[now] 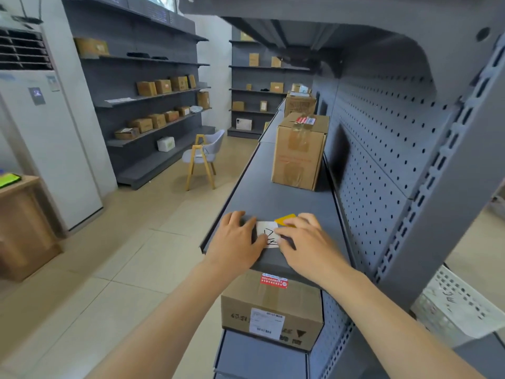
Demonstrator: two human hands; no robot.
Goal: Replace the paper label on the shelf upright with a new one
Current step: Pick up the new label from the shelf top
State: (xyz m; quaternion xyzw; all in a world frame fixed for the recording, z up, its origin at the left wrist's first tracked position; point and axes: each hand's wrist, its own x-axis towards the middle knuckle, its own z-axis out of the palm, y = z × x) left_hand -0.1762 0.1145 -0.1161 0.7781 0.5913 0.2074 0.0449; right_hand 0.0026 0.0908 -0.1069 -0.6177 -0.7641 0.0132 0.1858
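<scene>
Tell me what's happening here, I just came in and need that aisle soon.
A person is working on a white paper label lying flat on the grey shelf. The left hand presses its left edge down while the right hand works at its right edge. A yellow card lies just behind the right hand's fingers. The label bears handwritten marks and is on the shelf board, not on the upright.

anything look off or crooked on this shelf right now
Nothing is damaged or spilled. The white paper label lies flat on the shelf between both hands, slightly askew to its front edge, not on the upright.
</scene>
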